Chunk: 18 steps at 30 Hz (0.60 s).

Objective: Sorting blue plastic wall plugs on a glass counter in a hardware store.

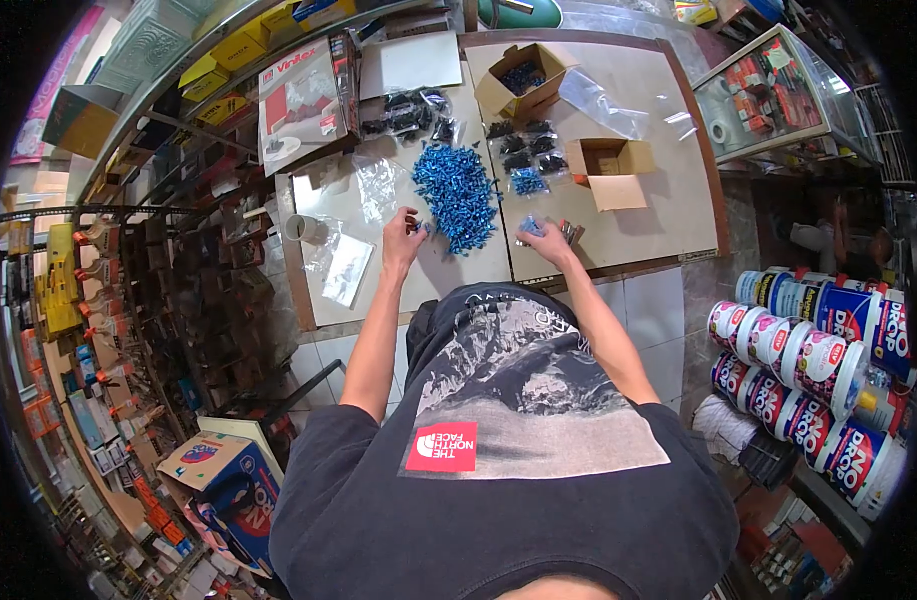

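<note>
A large pile of small blue plastic pieces (457,195), perhaps wall plugs, lies on the tabletop. At the pile's lower left edge, my left hand (404,238) has its fingertips closed on a few blue pieces. My right hand (547,241), to the right of the pile, holds a small clear bag of blue pieces (532,225). Beyond it lie a filled bag of blue pieces (527,181) and several small bags of black pieces (514,143). More bags of dark pieces (409,112) lie behind the pile. Thin reddish items, unclear in kind, lie beside my right hand.
An open cardboard box of blue pieces (496,88) and another open box (631,159) stand at the right. Clear plastic bags (376,184), a white packet (348,270) and a white roll or cup (301,227) lie left. A Vinilex box (301,97) stands behind; paint buckets (818,356) are stacked right.
</note>
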Tool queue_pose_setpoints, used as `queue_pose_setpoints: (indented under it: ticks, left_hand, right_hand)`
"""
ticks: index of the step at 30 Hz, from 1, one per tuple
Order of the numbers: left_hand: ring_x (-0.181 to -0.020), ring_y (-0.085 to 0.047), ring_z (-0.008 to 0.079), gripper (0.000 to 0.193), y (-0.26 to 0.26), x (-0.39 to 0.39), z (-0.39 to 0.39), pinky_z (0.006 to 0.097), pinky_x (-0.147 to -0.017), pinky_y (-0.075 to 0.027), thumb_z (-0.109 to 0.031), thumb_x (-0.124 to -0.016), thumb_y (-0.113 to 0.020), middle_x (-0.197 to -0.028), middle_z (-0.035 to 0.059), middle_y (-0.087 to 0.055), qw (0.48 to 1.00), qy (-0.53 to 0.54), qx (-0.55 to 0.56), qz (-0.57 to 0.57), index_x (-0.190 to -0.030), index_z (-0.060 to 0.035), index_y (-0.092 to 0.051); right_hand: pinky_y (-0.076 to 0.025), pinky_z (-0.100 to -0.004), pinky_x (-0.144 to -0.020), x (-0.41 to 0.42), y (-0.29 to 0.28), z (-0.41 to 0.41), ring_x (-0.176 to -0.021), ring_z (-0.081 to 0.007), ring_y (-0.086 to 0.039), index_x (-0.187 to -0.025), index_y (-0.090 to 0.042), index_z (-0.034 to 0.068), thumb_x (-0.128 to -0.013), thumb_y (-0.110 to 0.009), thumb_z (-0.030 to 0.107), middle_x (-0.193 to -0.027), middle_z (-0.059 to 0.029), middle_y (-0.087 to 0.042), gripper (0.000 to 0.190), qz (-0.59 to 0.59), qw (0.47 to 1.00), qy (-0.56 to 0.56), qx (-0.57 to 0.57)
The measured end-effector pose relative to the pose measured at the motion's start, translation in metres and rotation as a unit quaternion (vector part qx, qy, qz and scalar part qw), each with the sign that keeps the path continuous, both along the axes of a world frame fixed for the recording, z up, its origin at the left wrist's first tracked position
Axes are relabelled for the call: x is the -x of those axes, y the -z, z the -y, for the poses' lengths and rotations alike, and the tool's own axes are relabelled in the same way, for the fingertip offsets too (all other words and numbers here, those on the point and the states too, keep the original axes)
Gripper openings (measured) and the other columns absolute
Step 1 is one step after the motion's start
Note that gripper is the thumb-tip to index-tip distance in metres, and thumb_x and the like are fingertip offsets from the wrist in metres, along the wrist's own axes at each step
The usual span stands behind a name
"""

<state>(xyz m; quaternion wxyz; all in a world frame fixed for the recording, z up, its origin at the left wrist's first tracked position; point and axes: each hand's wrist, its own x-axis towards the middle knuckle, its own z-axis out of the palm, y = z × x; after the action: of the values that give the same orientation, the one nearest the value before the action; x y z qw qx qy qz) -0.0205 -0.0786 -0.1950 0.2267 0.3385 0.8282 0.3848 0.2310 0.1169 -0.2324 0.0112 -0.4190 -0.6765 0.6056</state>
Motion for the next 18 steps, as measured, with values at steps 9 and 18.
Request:
queue_pose_setpoints:
  ticks: [9,18]
  left_hand:
    - [-0.080,-0.065,0.0155,0.031,-0.090,-0.050,-0.096,0.0272,-0.075,-0.052,-0.003,-0.071,-0.070,-0.085,0.0092,-0.066,0.960,0.183,-0.180,0.116,-0.099,-0.0010,-0.058]
    - [-0.085,-0.065,0.0188,0.033,-0.086,-0.066,-0.109,0.0297,-0.077,-0.052,-0.008,-0.075,-0.071,-0.091,0.0115,-0.067,0.946,0.280,-0.151,0.064,-0.104,-0.0002,-0.057]
  right_hand:
    - [-0.047,-0.0333,-0.074,0.041,-0.047,0.003,-0.078,-0.0197,-0.060,-0.102,-0.061,0.004,-0.075,-0.071,0.032,-0.085,-0.0098,-0.065,0.040,-0.013,0.995,-0.076,-0.066]
    - [-0.046,-0.0322,-0.083,0.046,-0.015,-0.003,-0.094,-0.0171,-0.058,-0.114,-0.059,0.006,-0.077,-0.071,0.021,-0.104,-0.0096,-0.064,0.041,-0.092,0.983,-0.044,-0.150]
